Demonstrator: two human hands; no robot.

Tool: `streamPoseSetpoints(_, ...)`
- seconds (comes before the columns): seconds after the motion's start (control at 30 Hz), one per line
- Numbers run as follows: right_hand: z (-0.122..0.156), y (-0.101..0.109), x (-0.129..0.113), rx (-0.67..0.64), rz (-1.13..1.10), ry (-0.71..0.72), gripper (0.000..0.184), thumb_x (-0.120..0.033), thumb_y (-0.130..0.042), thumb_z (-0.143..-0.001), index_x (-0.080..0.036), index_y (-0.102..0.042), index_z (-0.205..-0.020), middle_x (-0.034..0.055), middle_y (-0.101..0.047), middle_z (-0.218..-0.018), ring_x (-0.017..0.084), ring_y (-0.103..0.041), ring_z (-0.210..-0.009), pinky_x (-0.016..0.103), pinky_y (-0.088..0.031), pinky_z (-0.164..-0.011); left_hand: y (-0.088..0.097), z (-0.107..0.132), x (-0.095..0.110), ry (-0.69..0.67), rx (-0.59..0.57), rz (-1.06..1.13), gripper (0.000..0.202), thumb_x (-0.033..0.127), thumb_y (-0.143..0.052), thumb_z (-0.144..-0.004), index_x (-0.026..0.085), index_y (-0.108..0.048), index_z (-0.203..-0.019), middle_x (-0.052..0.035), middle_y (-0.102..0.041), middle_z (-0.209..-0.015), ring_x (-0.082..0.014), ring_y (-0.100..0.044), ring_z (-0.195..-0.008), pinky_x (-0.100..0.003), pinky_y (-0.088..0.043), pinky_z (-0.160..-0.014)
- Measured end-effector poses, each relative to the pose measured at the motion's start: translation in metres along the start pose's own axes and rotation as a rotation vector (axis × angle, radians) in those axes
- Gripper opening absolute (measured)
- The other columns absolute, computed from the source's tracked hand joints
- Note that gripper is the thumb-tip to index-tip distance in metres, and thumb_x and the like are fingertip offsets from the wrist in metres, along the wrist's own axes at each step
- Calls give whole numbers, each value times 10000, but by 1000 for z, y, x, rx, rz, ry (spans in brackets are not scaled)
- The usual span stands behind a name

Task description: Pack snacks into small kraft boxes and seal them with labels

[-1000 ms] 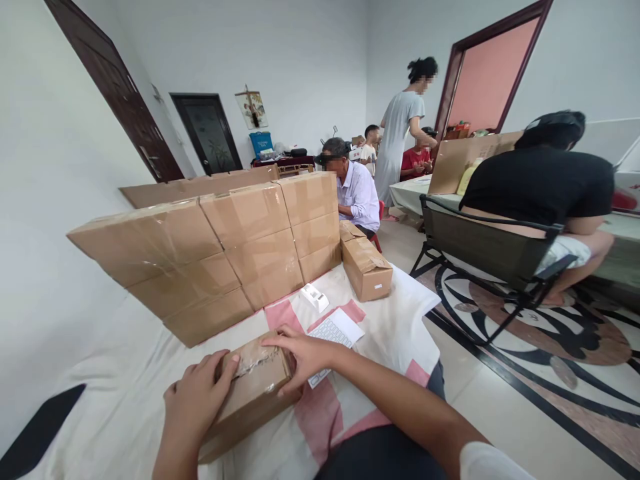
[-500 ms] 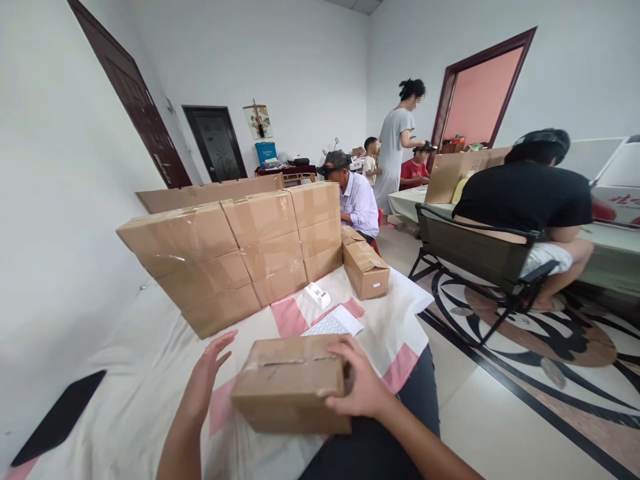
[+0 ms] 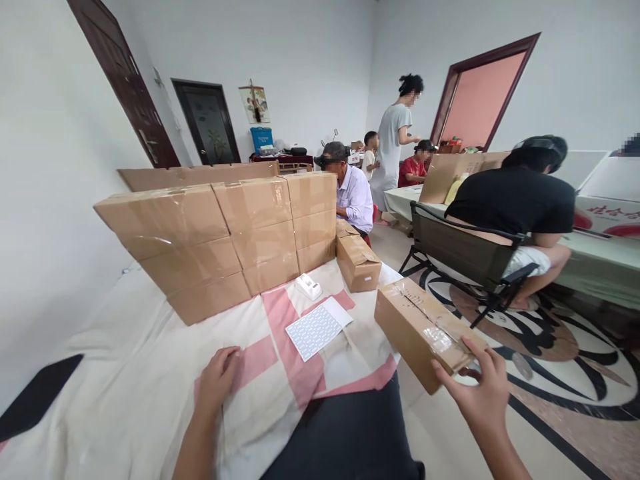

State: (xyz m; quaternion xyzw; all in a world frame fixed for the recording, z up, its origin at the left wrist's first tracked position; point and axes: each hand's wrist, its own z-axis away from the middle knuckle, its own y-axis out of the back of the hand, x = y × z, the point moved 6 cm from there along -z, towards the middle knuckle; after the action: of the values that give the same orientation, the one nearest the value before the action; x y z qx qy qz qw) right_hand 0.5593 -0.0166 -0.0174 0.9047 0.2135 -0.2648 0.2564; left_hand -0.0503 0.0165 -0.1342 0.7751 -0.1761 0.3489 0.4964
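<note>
My right hand (image 3: 477,380) grips one end of a taped brown cardboard box (image 3: 425,327), thumb on the near side and fingers over the top. The box is held out past the right edge of the cloth-covered surface, above the floor. My left hand (image 3: 220,373) is over the white and pink cloth (image 3: 250,400), its fingers curled in with nothing in them. Between the hands and the stacked boxes lies a sheet of printed labels (image 3: 317,330). Just behind the sheet sits a small white device (image 3: 309,287).
A wall of stacked cardboard boxes (image 3: 225,240) stands at the back, with another box (image 3: 357,263) to its right. A black flat object (image 3: 40,393) lies at far left. Several people are nearby; one sits in a folding chair (image 3: 460,253) at the right.
My right hand has carried the box from in front of me out to the right and turned it. My left hand has lowered and its fingers have curled. The label sheet is now uncovered.
</note>
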Motion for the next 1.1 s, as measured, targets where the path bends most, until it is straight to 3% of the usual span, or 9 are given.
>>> streamPoseSetpoints(0.23, 16, -72, 3, -146, -131, -121, 753, -625, -805, -681, -178, -624, -1259, 145, -447, -1228, 312, -567, -1096, 401, -627, -679, -1, 2, 6, -37, 0, -62, 405, 548, -455, -862, 233, -686, -970, -74, -728, -1073, -266, -681, -1035, -415, -526, -960)
streamPoseSetpoints(0.37, 5, -110, -13, -181, -97, -142, 796, -658, -782, -685, -176, -598, -1291, 147, -427, -1219, 323, -542, -1125, 456, -592, -817, -1, 2, 7, -49, -28, -85, 378, 523, -451, -870, 242, -684, -967, -66, -720, -1076, -255, -671, -1034, -401, -519, -947)
streamPoseSetpoints(0.5, -10, -133, -26, -176, 32, -108, 844, -713, -746, -687, -165, -595, -1311, 148, -424, -1178, 355, -478, -1160, 523, -497, -963, -3, 3, 4, -44, -56, -98, 370, 513, -449, -886, 245, -688, -975, -61, -707, -1099, -255, -659, -1046, -412, -500, -960)
streamPoseSetpoints(0.63, -5, -136, -21, -138, 39, -107, 875, -738, -733, -680, -159, -589, -1320, 153, -417, -1179, 358, -472, -1144, 528, -480, -964, -3, 4, 3, -43, -60, -43, 372, 526, -449, -905, 244, -684, -967, -65, -704, -1104, -246, -651, -1059, -393, -499, -961)
streamPoseSetpoints(0.83, 15, -119, -10, -57, 43, -104, 911, -737, -753, -662, -124, -569, -1310, 148, -435, -1134, 348, -502, -1090, 537, -476, -961, 0, 7, 8, -22, -59, 0, 375, 514, -440, -905, 234, -684, -965, -71, -703, -1100, -246, -645, -1048, -389, -498, -953)
streamPoseSetpoints(1.1, -9, -137, -26, -91, 65, -88, 891, -712, -735, -678, -120, -571, -1324, 155, -390, -1161, 354, -433, -1131, 549, -414, -1026, 2, 10, 5, 27, -36, 77, 386, 534, -469, -898, 222, -686, -964, -68, -716, -1088, -245, -648, -1054, -370, -493, -968)
